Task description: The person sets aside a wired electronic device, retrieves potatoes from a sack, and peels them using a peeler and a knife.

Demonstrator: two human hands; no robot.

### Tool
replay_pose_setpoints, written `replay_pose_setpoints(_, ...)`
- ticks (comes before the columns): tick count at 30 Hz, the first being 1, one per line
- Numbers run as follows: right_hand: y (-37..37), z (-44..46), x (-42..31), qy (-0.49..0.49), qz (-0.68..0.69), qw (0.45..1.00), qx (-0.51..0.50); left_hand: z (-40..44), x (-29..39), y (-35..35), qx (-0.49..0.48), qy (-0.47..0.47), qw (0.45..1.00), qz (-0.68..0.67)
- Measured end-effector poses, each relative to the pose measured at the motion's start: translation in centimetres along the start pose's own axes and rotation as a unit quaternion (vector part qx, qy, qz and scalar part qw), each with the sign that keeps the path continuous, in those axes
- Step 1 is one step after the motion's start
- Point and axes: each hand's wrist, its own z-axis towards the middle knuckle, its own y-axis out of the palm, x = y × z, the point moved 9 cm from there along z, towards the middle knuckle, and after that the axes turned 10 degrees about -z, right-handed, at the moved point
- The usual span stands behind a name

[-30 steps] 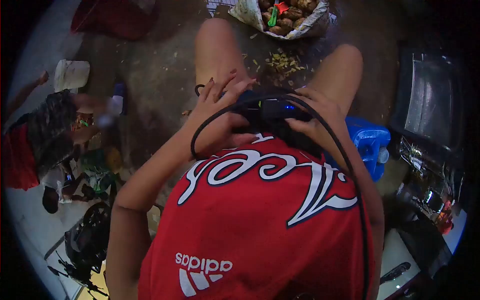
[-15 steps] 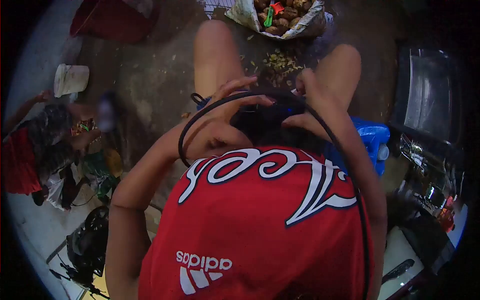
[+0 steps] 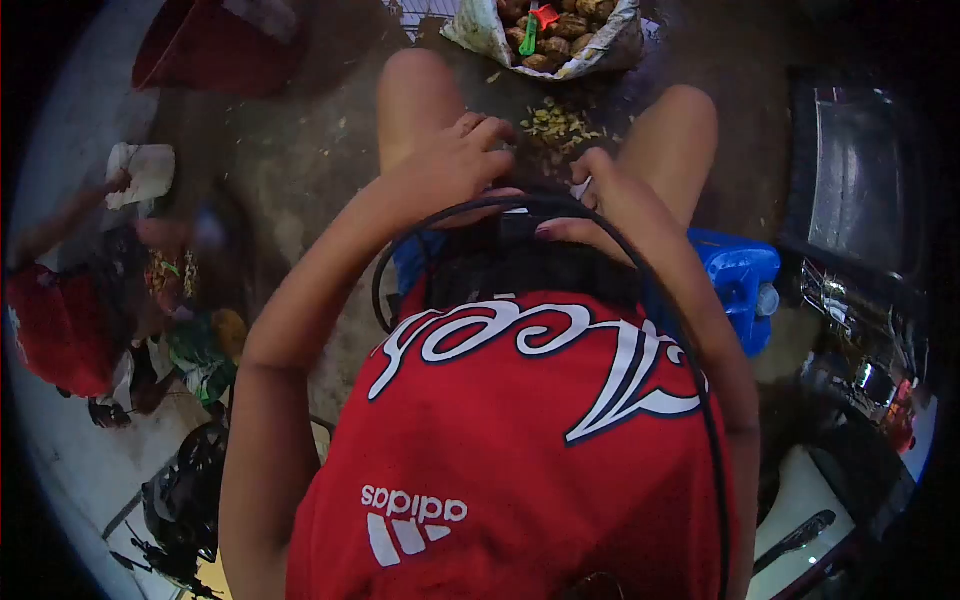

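Now in hand at the waist, a dark device (image 3: 518, 227) sits in the grip of the right hand (image 3: 622, 205), handling it apparently the step under way. The left hand (image 3: 452, 162) bends its fingers beside it; dim light and a looping black cable (image 3: 452, 211) leave unclear whether they hold anything. Further handling calls for fingers clear of the loop. Pale scraps (image 3: 560, 126) lie on the floor (image 3: 300, 150) off the near edge of a sack (image 3: 478, 32).

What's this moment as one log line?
right hand: at black device; left hand: close by; sack: ahead; blue jug: right side
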Motion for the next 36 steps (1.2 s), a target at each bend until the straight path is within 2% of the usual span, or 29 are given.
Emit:
replay_pose_setpoints(3, 0.8, 0.5, 0.9, 0.022, -0.002, 0.999, -0.034, 1.0, 0.9, -0.1, 0.0, 0.091, 0.996, 0.006)
replay_pose_setpoints(6, 0.3, 0.9, -0.2, -0.051, -0.04, 0.998, 0.017, 1.5, 2.2, -1.0, -0.011, 0.144, 0.989, 0.032)
replay_pose_setpoints(9, -0.7, 0.7, -1.4, -0.088, 0.063, 0.992, 0.068, 1.4, 2.8, -1.8, 0.017, 0.161, 0.987, 0.006)
replay_pose_setpoints(12, 0.6, 0.7, -1.3, -0.036, 0.15, 0.988, -0.005, 1.6, 3.5, -3.0, 0.037, 0.146, 0.988, -0.043)
replay_pose_setpoints(15, -0.2, 1.3, -0.4, 0.01, 0.136, 0.991, -0.008, 1.8, 3.8, -4.1, 0.058, 0.135, 0.986, -0.081)
replay_pose_setpoints(18, -0.7, 1.2, -0.7, -0.023, 0.059, 0.996, 0.065, 1.7, 2.3, -3.7, 0.066, 0.102, 0.991, -0.051)
replay_pose_setpoints(21, -1.8, -0.4, -1.6, -0.113, 0.042, 0.978, 0.168, 1.0, 0.1, -3.5, 0.048, 0.013, 0.986, -0.161)
replay_pose_setpoints(24, -5.5, -3.1, -2.4, -0.137, 0.048, 0.98, 0.138, -1.9, -2.1, -5.7, 0.042, -0.099, 0.906, -0.41)
replay_pose_setpoints(26, -3.9, -4.7, -0.6, -0.106, 0.111, 0.985, -0.083, -4.8, -1.4, -6.8, 0.037, -0.031, 0.914, -0.403)
replay_pose_setpoints(27, -2.7, -5.6, 0.0, -0.089, 0.14, 0.967, -0.191, -5.5, -1.0, -7.1, 0.036, 0.004, 0.917, -0.398)
replay_pose_setpoints(29, -2.8, -6.4, -1.6, -0.186, 0.359, 0.905, -0.133, -6.4, -0.6, -5.7, -0.026, -0.053, 0.927, -0.369)
replay_pose_setpoints(30, -3.3, -6.2, -2.1, -0.198, 0.444, 0.867, -0.105, -6.6, -0.8, -5.2, -0.058, -0.084, 0.929, -0.354)
replay_pose_setpoints(33, -4.7, -5.0, -4.2, -0.219, 0.623, 0.749, -0.046, -5.8, -1.6, -9.6, 0.02, -0.153, 0.949, -0.275)
replay_pose_setpoints(35, -6.7, -4.0, -5.8, -0.28, 0.671, 0.686, -0.016, -3.7, -0.9, -13.9, 0.093, -0.145, 0.971, -0.167)
replay_pose_setpoints(36, -8.1, -3.5, -6.3, -0.32, 0.678, 0.662, 0.0, -2.3, -0.6, -15.5, 0.119, -0.09, 0.986, -0.071)
